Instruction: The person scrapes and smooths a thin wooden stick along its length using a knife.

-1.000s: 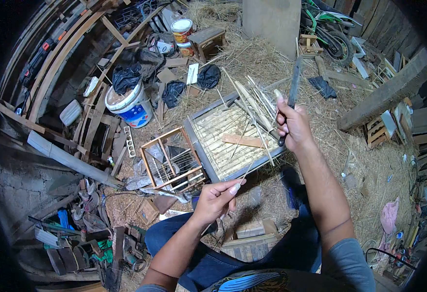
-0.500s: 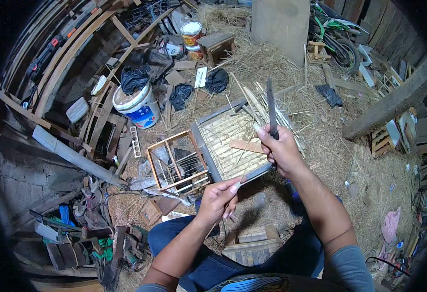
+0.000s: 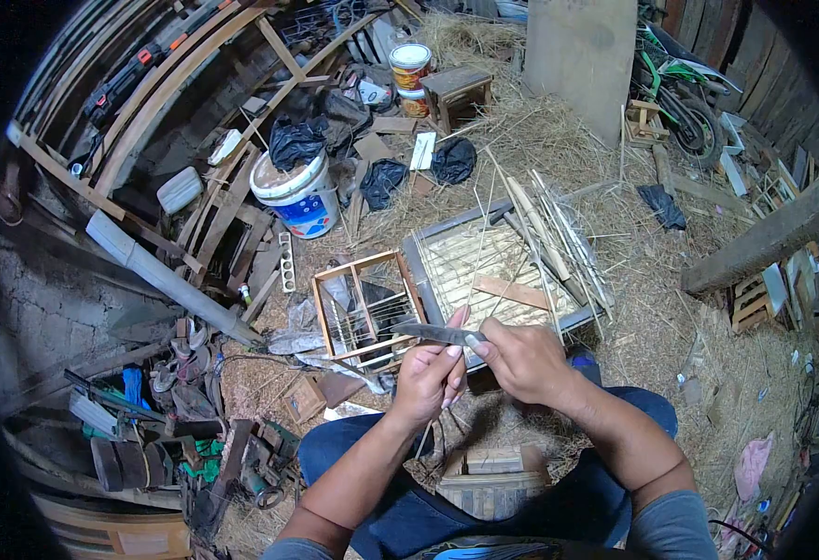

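Closest in, a pair of denim-clad knees flanks a slatted wooden piece on the floor. Now the hands, right up against each other: the right hand is wrapped round the knife, its blade lying across just above the left hand. That left one is pinching a thin strip, mostly hidden by the fingers. Just beyond sits the wooden-framed cage, beside a bamboo-slatted panel carrying a flat wooden slat and, at its right side, a sheaf of bamboo strips. Farther out, a white bucket topped with black plastic; deeper yet, a wooden stool and a green-trimmed motorcycle.
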The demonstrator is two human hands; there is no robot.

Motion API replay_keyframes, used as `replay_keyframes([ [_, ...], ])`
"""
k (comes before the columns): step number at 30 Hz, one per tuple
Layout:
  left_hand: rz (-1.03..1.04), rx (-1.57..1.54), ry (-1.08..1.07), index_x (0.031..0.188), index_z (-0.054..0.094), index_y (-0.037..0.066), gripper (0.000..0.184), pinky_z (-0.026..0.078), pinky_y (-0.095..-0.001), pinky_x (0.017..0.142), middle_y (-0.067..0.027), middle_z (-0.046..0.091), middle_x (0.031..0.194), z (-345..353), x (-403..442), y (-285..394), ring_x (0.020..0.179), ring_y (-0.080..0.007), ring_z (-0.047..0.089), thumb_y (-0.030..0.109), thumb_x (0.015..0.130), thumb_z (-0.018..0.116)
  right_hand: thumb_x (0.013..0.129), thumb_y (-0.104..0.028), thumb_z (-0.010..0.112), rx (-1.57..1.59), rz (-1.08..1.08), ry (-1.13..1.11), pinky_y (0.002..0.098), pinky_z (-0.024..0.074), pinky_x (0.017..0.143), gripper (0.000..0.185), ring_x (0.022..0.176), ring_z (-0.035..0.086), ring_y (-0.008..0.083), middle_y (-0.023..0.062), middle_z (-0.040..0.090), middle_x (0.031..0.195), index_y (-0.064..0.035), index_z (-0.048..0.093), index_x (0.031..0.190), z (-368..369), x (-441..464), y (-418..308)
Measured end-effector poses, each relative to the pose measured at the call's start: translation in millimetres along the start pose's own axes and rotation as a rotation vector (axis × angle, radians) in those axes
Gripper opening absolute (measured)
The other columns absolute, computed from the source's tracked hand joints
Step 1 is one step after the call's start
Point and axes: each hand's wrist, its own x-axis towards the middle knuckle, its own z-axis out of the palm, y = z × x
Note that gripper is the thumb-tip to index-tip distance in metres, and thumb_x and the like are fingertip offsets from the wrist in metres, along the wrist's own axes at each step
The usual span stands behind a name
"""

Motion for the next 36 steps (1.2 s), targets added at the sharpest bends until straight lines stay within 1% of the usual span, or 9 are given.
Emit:
replay_keyframes([
  [14, -0.152, -0.252, -0.11, 0.154, 0.031, 0.004, 0.05, 0.03, -0.0234, 0.038, 0.003, 0.035, 0.053, -3, -4, 7, 0.037, -0.007, 0.028, 0.015, 0.107, 0.042, 0.1, -0.031, 0.052, -0.149, -0.099, 0.033, 0.046, 0.044, 0.047, 0.027, 0.053, 0.06, 0.0358, 0.0129, 0.058, 0.059, -0.008, 0.053, 0.086, -11, 5, 20],
  [16, -0.133, -0.263, -0.142, 0.154, 0.031, 0.004, 0.049, 0.029, -0.0234, 0.037, 0.003, 0.035, 0.052, 2, -10, 10, 0.036, -0.007, 0.028, 0.015, 0.107, 0.041, 0.106, -0.038, 0.04, -0.269, 0.159, 0.079, 0.0379, 0.0406, 0.038, 0.032, 0.04, 0.052, 0.0231, 0.0035, 0.055, 0.054, -0.013, 0.053, 0.089, -22, 13, 51],
  [17, -0.112, -0.274, -0.179, 0.154, 0.031, 0.004, 0.049, 0.029, -0.0234, 0.036, 0.0029, 0.035, 0.052, 4, -11, 11, 0.035, -0.0069, 0.027, 0.016, 0.107, 0.041, 0.108, -0.038, 0.034, -0.283, 0.141, 0.155, 0.0351, 0.0374, 0.036, 0.037, 0.038, 0.047, 0.0178, 0.0006, 0.051, 0.052, -0.014, 0.053, 0.088, -32, 16, 58],
  [21, -0.051, -0.141, -0.092, 0.154, 0.032, 0.004, 0.049, 0.032, -0.0232, 0.037, 0.0018, 0.039, 0.049, 9, -8, 8, 0.034, -0.0073, 0.033, 0.017, 0.107, 0.043, 0.105, -0.037, 0.041, -0.173, -0.036, 0.253, 0.0382, 0.0389, 0.037, 0.032, 0.039, 0.05, 0.0223, 0.0034, 0.053, 0.053, -0.0119, 0.053, 0.089, -20, 10, 29],
  [22, -0.062, -0.105, -0.062, 0.153, 0.033, 0.004, 0.049, 0.034, -0.0232, 0.037, 0.0014, 0.04, 0.049, 5, -6, 3, 0.034, -0.0077, 0.033, 0.017, 0.107, 0.044, 0.102, -0.034, 0.048, -0.198, 0.0, 0.061, 0.0412, 0.0424, 0.04, 0.027, 0.043, 0.057, 0.0271, 0.0068, 0.059, 0.058, -0.0104, 0.053, 0.09, -17, 2, 24],
  [26, -0.084, -0.047, -0.014, 0.152, 0.035, 0.006, 0.047, 0.032, -0.0246, 0.036, 0.0018, 0.039, 0.048, 5, -5, 4, 0.032, -0.0088, 0.031, 0.015, 0.107, 0.042, 0.1, -0.032, 0.052, -0.114, -0.061, 0.0, 0.0442, 0.0468, 0.044, 0.025, 0.051, 0.064, 0.032, 0.0101, 0.065, 0.065, -0.0093, 0.054, 0.091, -11, 2, -2],
  [30, -0.146, -0.137, -0.008, 0.152, 0.035, 0.005, 0.047, 0.032, -0.0244, 0.036, 0.0022, 0.037, 0.048, 5, -9, 6, 0.032, -0.0085, 0.031, 0.015, 0.107, 0.042, 0.1, -0.034, 0.051, -0.188, -0.062, -0.03, 0.0444, 0.0472, 0.044, 0.025, 0.051, 0.063, 0.0321, 0.0103, 0.064, 0.063, -0.0097, 0.055, 0.093, -18, 5, 3],
  [32, -0.132, -0.132, -0.114, 0.152, 0.035, 0.006, 0.047, 0.031, -0.0241, 0.035, 0.0025, 0.035, 0.047, 5, -11, 10, 0.032, -0.0084, 0.03, 0.015, 0.106, 0.042, 0.098, -0.031, 0.054, -0.145, 0.169, 0.114, 0.0477, 0.044, 0.045, 0.022, 0.051, 0.06, 0.0358, 0.0135, 0.057, 0.058, -0.0106, 0.054, 0.09, -29, 16, 14],
  [36, -0.127, -0.155, -0.021, 0.151, 0.038, 0.006, 0.045, 0.031, -0.0237, 0.035, 0.0029, 0.035, 0.047, 10, -9, 7, 0.032, -0.0081, 0.03, 0.014, 0.107, 0.041, 0.097, -0.03, 0.054, -0.111, 0.002, 0.018, 0.0472, 0.0441, 0.046, 0.021, 0.051, 0.059, 0.0367, 0.0139, 0.057, 0.057, -0.011, 0.055, 0.088, -13, -2, 0],
])
